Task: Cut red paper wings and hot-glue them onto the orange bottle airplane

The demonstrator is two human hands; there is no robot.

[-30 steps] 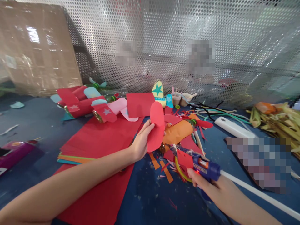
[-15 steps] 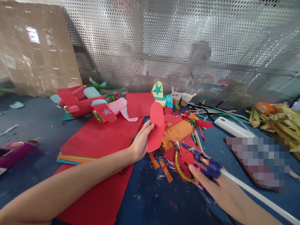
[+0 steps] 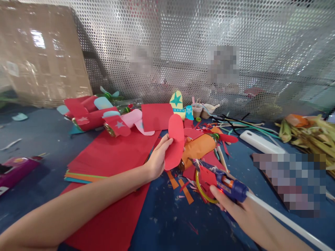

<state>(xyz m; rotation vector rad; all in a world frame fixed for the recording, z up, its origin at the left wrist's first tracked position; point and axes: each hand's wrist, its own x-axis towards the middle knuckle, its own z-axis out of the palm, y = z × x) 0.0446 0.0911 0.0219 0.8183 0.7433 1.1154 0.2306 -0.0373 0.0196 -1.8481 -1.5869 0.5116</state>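
My left hand (image 3: 158, 158) pinches a long red paper piece with rounded ends (image 3: 174, 143), held upright with the thumb on its near face. In my right hand (image 3: 232, 205) is a blue hot glue gun (image 3: 230, 186), its small light glowing red and a white glue stick (image 3: 285, 218) running out of its back. The gun's nozzle points left toward an orange-wrapped bottle (image 3: 200, 150) with a green neck, which lies on the table just behind. A small red paper piece (image 3: 208, 175) lies against the gun's barrel. Partly behind the gun shows a roll of yellow tape (image 3: 200, 190).
Red paper sheets (image 3: 110, 209) cover the left middle of the blue table (image 3: 159, 226). Red paper-covered bottles (image 3: 91, 116) stand further back. Paper scraps (image 3: 185, 191) lie about the middle. On the right are a white power strip (image 3: 261, 141) and dried corn husks (image 3: 311, 136). A perforated metal sheet (image 3: 178, 42) rises behind.
Almost nothing differs. The glue gun's nozzle has shifted very slightly left with my right hand, while my left hand keeps the red paper piece in nearly the same place.
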